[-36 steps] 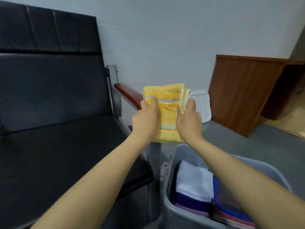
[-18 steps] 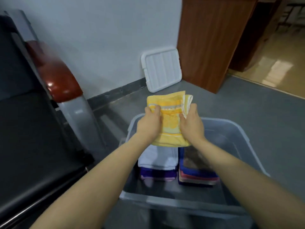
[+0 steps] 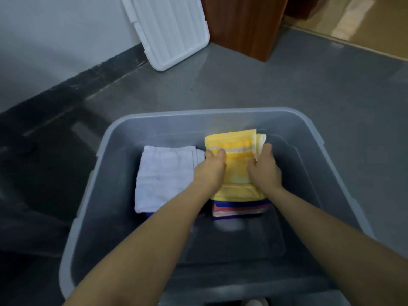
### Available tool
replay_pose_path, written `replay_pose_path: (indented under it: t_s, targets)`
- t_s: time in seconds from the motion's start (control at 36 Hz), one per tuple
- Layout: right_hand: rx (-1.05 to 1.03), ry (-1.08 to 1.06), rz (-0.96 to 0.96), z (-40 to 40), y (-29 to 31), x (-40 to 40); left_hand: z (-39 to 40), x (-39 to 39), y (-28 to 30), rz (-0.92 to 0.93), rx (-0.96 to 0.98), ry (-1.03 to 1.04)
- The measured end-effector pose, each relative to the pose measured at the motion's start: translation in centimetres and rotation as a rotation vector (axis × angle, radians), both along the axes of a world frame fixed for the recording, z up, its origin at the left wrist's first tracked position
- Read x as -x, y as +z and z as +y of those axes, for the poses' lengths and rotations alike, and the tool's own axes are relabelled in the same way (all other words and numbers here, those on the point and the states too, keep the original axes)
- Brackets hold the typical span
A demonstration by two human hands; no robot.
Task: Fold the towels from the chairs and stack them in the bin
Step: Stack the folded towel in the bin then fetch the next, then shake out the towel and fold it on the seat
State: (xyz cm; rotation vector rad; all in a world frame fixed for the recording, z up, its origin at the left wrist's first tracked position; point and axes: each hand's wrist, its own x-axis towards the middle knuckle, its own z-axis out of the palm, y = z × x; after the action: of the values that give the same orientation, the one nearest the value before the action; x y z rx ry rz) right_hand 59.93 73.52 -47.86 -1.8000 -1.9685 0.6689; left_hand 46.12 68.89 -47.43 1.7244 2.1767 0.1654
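Note:
A folded yellow towel (image 3: 235, 151) lies inside the grey plastic bin (image 3: 220, 113), on top of a stack of blue and pink striped towels (image 3: 239, 209). My left hand (image 3: 210, 165) grips its left edge. My right hand (image 3: 263, 167) grips its right edge, thumb on top. To the left in the bin, a folded white towel (image 3: 163, 175) tops a second stack.
The bin's white lid (image 3: 167, 29) leans against the wall behind the bin. A brown wooden cabinet (image 3: 242, 23) stands at the back right. Grey floor (image 3: 287, 85) surrounds the bin, with a dark baseboard along the wall on the left.
Both hands carried the yellow towel from beside the chair down into the bin, onto the right stack. The view swung away from the chair to look down into the bin.

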Motion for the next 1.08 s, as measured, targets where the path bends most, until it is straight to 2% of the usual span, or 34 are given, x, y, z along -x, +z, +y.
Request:
replay_pose_path:
  t_s: [0.11, 0.19, 0.28, 0.33, 0.39, 0.44, 0.53, 0.61, 0.69, 0.83, 0.97, 1.08]
  targets:
    - [0.047, -0.056, -0.009, 0.4, -2.4, -0.6, 0.4, -0.7, -2.8, -0.029, 0.120, -0.039]
    - [0.022, -0.082, -0.110, 0.6, -3.9, -0.5, 0.2, -0.8, -4.2, 0.192, 0.047, -0.065]
    - [-0.188, -0.031, -0.342, 1.1, -5.6, -0.3, 0.2, -0.8, -5.3, 0.408, -0.110, -0.145]
    - [-0.403, 0.112, -0.427, 1.6, -6.5, -0.3, 0.3, -0.7, -5.1, 0.435, -0.153, -0.179]
    - [-0.534, 0.313, -0.492, 1.9, -7.0, -0.3, 0.4, -0.5, -5.4, 0.412, -0.117, -0.217]
    - [-0.474, 0.419, -0.474, 2.0, -7.2, -0.3, 0.5, -0.4, -5.9, 0.347, -0.027, -0.250]
    - [-0.170, 0.405, -0.429, 1.7, -7.7, -0.8, 0.7, -0.1, -6.0, 0.332, 0.075, -0.262]
    - [0.074, 0.362, -0.533, 1.9, -8.3, -1.7, 0.5, 0.0, -6.0, 0.278, 0.155, -0.271]
    - [0.180, 0.366, -0.627, 2.0, -7.9, -1.6, 0.3, -0.1, -5.9, 0.241, 0.200, -0.271]
    - [0.166, 0.337, -0.629, 1.8, -6.5, -0.6, 0.1, 0.1, -4.7, 0.147, 0.241, -0.243]
    - [0.060, 0.352, -0.521, 0.8, -4.5, 0.2, -0.9, 1.0, -2.5, 0.134, 0.015, -0.243]
    - [-0.034, 0.397, -0.447, 0.5, -1.1, 0.9, -1.8, 1.6, 0.3, 0.146, -0.067, -0.185]
